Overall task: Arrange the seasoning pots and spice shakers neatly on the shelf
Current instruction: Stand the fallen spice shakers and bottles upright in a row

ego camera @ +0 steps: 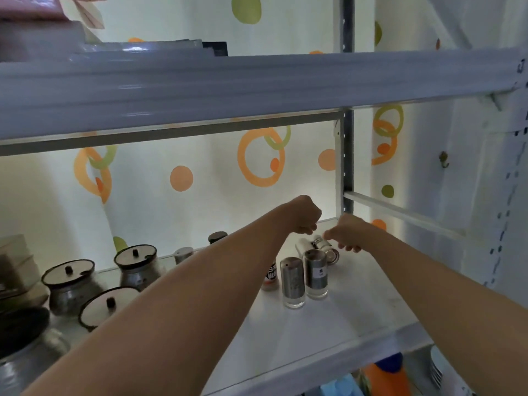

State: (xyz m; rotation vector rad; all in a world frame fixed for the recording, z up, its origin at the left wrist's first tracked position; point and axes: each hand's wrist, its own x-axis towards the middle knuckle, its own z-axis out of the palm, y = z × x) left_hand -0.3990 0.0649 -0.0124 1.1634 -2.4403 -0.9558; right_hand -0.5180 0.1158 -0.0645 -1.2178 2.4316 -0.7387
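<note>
Nearest, along the left of the shelf (357, 335), three lidded seasoning pots (108, 304) stand upright in a loose cluster, already grouped but not lined up. Further in, right of centre, two steel shakers (304, 277) stand side by side, touching or nearly so, with a small red-labelled bottle (271, 277) just beside them on the left, which looks like the start of a tidy row. Just behind these, two toppled shakers (323, 247) lie on their sides, probably the ones that most need righting. Both forearms reach in low and long to get at them. The right hand (350, 235) hangs over the toppled pair, palm down, its fingers (350, 248) curled beside one can's end; whether they actually grip it cannot be told. The left hand (307, 215) is held higher, wrist bent, its fingers curled into a fist with nothing showing inside. At the back edge two more shakers (183, 254) stand apart.
</note>
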